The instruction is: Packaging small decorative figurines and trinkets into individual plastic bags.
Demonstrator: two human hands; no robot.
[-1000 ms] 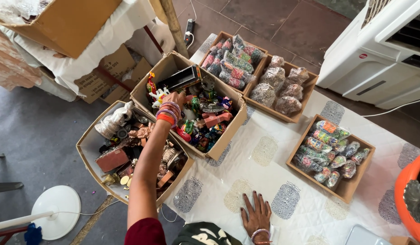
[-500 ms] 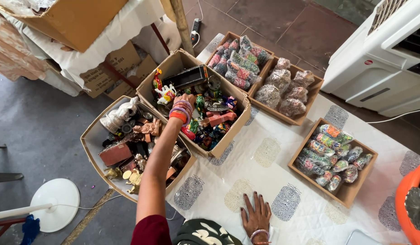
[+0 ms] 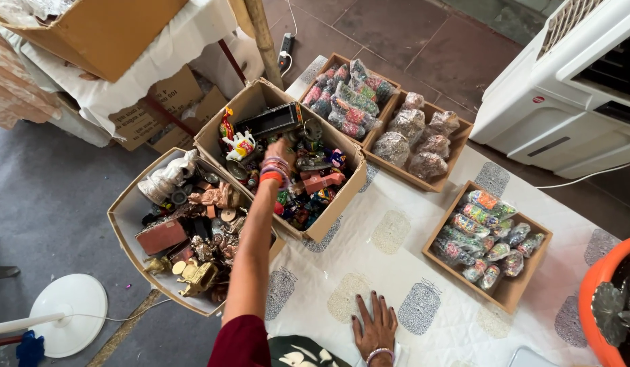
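Observation:
My left hand (image 3: 279, 151), with several bangles on the wrist, reaches into the middle cardboard box (image 3: 342, 204). That box is full of small colourful trinkets and toys, with a dark rectangular case (image 3: 274, 119) at its far side. The fingers are down among the items, and I cannot see whether they grip anything. My right hand (image 3: 376, 327) lies flat, fingers spread, on the white patterned tablecloth (image 3: 389, 234) near the front edge, holding nothing.
A second cardboard box (image 3: 128, 224) of brass figurines and oddments sits to the left. Wooden trays (image 3: 515, 289) of bagged coloured items stand at the back and right. A white air cooler (image 3: 566, 95) is far right, an orange pot (image 3: 593, 292) at the right edge, a white fan base (image 3: 66, 323) on the floor.
My left hand has stayed in the middle box, shifting slightly among the trinkets. My right hand has not moved from the cloth.

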